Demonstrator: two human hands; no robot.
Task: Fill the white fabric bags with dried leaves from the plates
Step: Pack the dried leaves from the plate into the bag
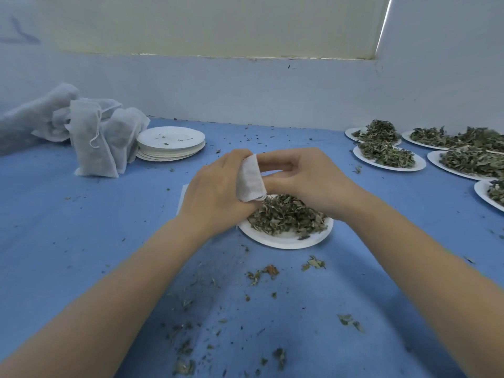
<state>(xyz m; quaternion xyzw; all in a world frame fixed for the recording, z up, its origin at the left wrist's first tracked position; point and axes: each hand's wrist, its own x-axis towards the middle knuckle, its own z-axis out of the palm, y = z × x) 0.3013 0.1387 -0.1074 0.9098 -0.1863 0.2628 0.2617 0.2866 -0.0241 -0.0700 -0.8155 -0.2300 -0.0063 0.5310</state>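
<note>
Both hands up over the near plate (286, 240), working one small white fabric bag (249, 178). Left hand (215, 192) wrapped round the bag's left side, fingers curled behind the cloth. Right hand (305, 177) pinching the bag's upper edge, thumb and forefinger drawn together. Drawstring end (261, 197) dangling just above the heap of dried leaves (286, 216) on that plate. Far left, against the wall: stuffed white bags (94, 140) standing upright, beside a stack of empty plates (171, 144). Far right: more plates heaped with leaves (388, 155). Crumbs and loose leaf bits (263, 272) scattered across the blue cloth (81, 227). No brand, label or writing legible anywhere on bags or plates.
</note>
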